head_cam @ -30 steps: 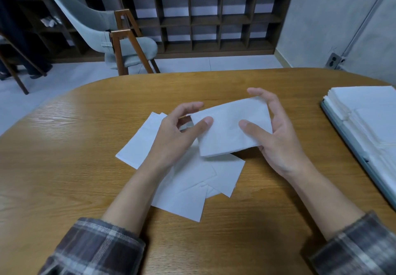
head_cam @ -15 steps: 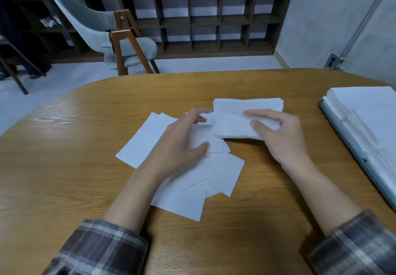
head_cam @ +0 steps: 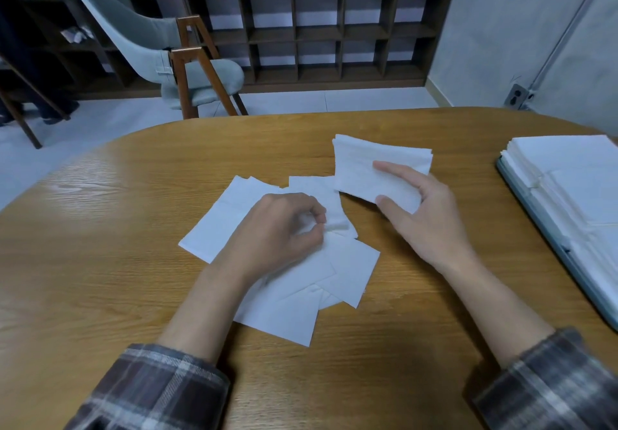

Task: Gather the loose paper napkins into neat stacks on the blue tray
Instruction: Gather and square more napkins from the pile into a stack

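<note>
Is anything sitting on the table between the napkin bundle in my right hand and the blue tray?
Nothing visible. Only bare table lies between the napkin bundle in the right hand and the blue tray at the right edge. The tray already carries napkin stacks. The left hand pinches a loose napkin, off that path.

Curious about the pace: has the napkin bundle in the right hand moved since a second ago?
Yes. The napkin bundle moved toward the table's far edge, slightly nearer the blue tray.

Grey chair (head_cam: 160,58), dark cubby shelving (head_cam: 334,31), pale floor (head_cam: 301,100), grey wall (head_cam: 521,28).
</note>
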`<act>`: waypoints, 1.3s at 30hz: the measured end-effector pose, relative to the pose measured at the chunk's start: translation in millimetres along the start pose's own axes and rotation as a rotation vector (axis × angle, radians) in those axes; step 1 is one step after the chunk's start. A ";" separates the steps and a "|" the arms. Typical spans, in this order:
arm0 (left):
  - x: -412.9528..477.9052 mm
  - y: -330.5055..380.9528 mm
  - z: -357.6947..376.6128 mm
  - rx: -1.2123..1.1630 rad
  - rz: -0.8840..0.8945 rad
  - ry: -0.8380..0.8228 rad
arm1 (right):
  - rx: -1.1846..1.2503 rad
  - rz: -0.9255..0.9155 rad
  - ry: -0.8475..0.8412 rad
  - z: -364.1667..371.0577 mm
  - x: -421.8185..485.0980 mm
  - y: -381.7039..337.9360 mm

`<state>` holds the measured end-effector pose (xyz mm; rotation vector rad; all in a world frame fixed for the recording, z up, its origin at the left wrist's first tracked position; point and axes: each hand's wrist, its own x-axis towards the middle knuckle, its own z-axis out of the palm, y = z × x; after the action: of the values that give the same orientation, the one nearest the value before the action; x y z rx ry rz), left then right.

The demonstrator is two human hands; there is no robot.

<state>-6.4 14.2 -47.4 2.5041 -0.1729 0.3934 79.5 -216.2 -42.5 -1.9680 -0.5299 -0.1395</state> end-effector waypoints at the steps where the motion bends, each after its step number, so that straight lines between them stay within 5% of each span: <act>1: 0.3 2.9 -0.7 -0.034 0.006 0.034 | -0.021 -0.031 -0.034 1.1 -1.9 -1.4; 5: -0.7 15.1 2.7 -0.128 0.057 0.149 | -0.108 -0.119 -0.193 7.0 -9.5 -4.6; 12: -0.9 27.0 10.5 -0.199 0.107 0.229 | -0.060 -0.172 0.003 11.9 -7.3 -1.5; 17: 2.6 17.3 -4.0 -0.327 -0.096 0.276 | 0.376 0.074 0.023 -1.3 2.6 -1.9; 21: 3.9 20.8 -15.9 -0.674 -0.223 0.351 | 0.664 0.234 -0.008 -7.1 7.0 1.9; 25: 4.5 23.8 -13.3 -0.654 -0.248 0.370 | 0.783 0.295 -0.160 -8.4 5.8 -4.1; 34: 1.4 31.3 -18.6 -0.768 -0.297 0.251 | 0.663 0.258 -0.226 -2.2 3.5 -1.0; 39: 1.2 22.9 -11.0 -0.592 -0.260 0.268 | 0.497 0.215 -0.161 0.8 3.3 2.6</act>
<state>-12.7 1.8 -26.0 1.8418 0.1282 0.4814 83.4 -215.4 -44.0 -1.5405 -0.4041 0.2655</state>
